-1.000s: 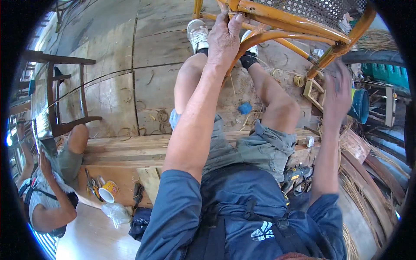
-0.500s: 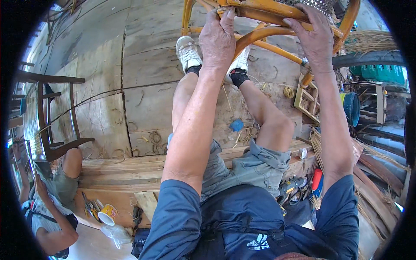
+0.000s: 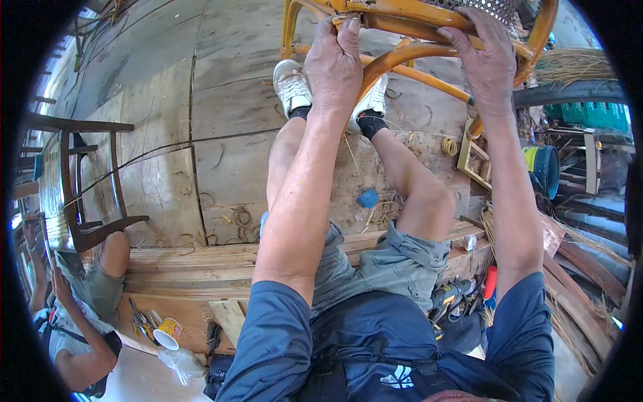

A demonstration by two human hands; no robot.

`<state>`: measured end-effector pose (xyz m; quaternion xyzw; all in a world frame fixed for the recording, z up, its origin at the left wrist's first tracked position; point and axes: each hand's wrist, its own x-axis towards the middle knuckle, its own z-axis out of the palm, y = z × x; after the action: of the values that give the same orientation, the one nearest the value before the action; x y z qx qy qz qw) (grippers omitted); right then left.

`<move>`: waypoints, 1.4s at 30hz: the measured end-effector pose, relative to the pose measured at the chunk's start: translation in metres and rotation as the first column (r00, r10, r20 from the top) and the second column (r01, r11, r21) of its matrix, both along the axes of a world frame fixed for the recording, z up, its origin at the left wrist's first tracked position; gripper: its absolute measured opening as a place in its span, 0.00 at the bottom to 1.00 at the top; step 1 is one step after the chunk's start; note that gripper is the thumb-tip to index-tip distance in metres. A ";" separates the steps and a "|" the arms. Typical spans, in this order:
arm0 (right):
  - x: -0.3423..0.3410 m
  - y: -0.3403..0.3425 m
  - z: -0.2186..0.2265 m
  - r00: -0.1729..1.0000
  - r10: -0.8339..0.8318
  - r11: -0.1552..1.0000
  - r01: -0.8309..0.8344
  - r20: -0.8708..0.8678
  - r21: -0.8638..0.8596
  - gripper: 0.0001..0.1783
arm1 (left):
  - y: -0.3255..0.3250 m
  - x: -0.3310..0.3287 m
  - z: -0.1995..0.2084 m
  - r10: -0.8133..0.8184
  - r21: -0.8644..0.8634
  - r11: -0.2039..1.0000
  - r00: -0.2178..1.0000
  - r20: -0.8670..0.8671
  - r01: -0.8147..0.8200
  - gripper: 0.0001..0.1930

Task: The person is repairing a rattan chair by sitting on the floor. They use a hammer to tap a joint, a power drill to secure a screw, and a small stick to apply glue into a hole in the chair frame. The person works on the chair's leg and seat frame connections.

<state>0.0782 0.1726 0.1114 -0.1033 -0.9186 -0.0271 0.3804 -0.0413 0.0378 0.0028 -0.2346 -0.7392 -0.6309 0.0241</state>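
Note:
Both my arms stretch forward to a rattan chair frame (image 3: 418, 28) of glossy orange-brown poles, partly cut off by the top of the view. My left hand (image 3: 333, 67) is closed on its front rail at a wrapped joint, thumb on top. Farther right, my right hand (image 3: 485, 59) wraps round the same rail, its fingers over the pole. A curved brace (image 3: 395, 59) bends below the rail between my hands. Woven cane mesh (image 3: 492, 10) shows beyond my right hand.
At left a co-worker (image 3: 80, 335) sits by a dark wooden chair (image 3: 100, 231). Tools (image 3: 142, 321) and a yellow cup (image 3: 167, 333) lie on the bench. A power drill (image 3: 450, 295) is by my right hip. Cane bundles (image 3: 579, 65), a blue bucket (image 3: 546, 172) and a wooden frame (image 3: 474, 161) stand at right.
My hands keep their hold on the chair's rail, with almost no movement. The view has shifted slightly.

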 end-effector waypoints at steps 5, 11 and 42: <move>0.001 0.018 -0.014 0.999 0.007 1.000 -0.006 -0.040 0.024 0.22 | 0.001 0.002 0.001 0.010 0.018 1.000 0.999 -0.039 -0.010 0.27; 0.001 0.012 -0.021 0.995 0.027 0.999 -0.031 -0.100 -0.040 0.21 | -0.001 0.006 0.002 0.009 0.039 0.999 1.000 -0.018 -0.008 0.26; -0.006 0.034 -0.047 0.948 -0.059 0.998 0.056 -0.312 -0.018 0.28 | 0.007 -0.018 0.015 -0.237 0.249 0.952 0.946 0.222 0.180 0.27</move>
<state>0.0722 0.2062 0.0649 -0.1348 -0.8435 -0.0172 0.5197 -0.0590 0.0446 0.0176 -0.2266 -0.6306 -0.7342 -0.1094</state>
